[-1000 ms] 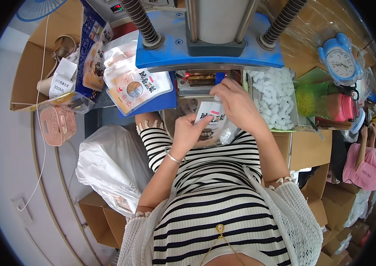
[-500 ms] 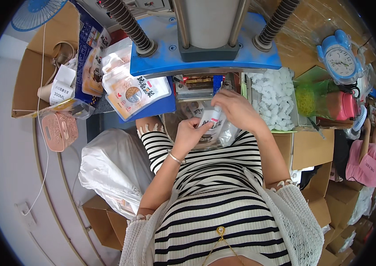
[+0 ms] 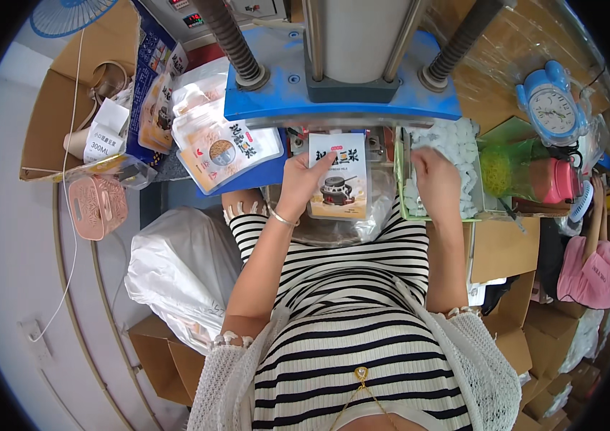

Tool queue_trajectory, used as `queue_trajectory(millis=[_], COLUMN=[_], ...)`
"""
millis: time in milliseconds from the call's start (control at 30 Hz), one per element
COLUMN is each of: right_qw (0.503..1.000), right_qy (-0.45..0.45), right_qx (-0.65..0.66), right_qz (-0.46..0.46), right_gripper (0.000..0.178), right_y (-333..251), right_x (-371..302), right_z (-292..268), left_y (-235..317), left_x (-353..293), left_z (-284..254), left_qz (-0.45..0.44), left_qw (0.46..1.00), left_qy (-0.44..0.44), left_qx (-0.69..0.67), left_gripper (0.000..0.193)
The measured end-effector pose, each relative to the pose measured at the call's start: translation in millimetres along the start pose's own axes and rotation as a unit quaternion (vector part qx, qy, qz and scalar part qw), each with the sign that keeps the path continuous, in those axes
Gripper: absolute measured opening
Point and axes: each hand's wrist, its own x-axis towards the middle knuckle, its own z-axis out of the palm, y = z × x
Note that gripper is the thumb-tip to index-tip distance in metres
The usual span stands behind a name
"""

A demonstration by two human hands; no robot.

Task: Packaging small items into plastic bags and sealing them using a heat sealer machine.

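We see the left hand (image 3: 303,184) gripping a flat white and orange plastic pouch (image 3: 338,195) by its left edge, thumb pressed on the printed face; the pouch is above the lap, just in front of a blue metal press plate (image 3: 276,100). Its label carries bold black characters, a small red mark and a picture of a dark, round grinder on an orange ground. We find the right hand (image 3: 438,188) with curled fingers over a green-edged tray (image 3: 400,205) of small white pieces (image 3: 469,197); we cannot tell whether it grips one. Similar printed pouches lie in an overlapping stack (image 3: 213,164) to the left, on a bright blue surface (image 3: 244,177). Beyond them, we see a white paper slip (image 3: 106,142) with black print in an open brown cardboard box (image 3: 46,144), and a small dark display (image 3: 193,20) with red digits. A pink perforated plastic basket (image 3: 96,208) is near the pale wall (image 3: 14,223), above a bulky white plastic bag (image 3: 175,266). On the right we have a blue, round-dialled clock (image 3: 551,111), a pink-lidded jar (image 3: 562,181) and, farther off, a person in a pink top (image 3: 592,271).
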Motion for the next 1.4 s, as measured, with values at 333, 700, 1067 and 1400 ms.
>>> queue_trajectory(millis=[333, 700, 1067, 1400], right_qw=[0.993, 0.897, 0.961, 0.988], right_qy=[-0.008, -0.006, -0.189, 0.003], right_qx=[-0.087, 0.398, 0.157, 0.152], right_qz=[0.081, 0.195, -0.129, 0.012], right_gripper=[0.023, 0.017, 0.018, 0.021], right_y=[21.8, -5.0, -41.5, -11.5], right_x=[-5.6, -9.1, 10.1, 1.1], right_z=[17.0, 10.1, 41.2, 32.2], left_y=[34.6, 61.1, 3.0, -2.5], left_x=[-34.9, -82.2, -62.9, -19.4], left_z=[-49.3, -44.7, 11.4, 5.0], left_qz=[0.349, 0.265, 0.005, 0.012], left_qw=[0.594, 0.832, 0.995, 0.999], left_qy=[0.302, 0.179, -0.015, 0.011], left_qx=[0.659, 0.453, 0.100, 0.040], left_gripper=[0.063, 0.011, 0.028, 0.025])
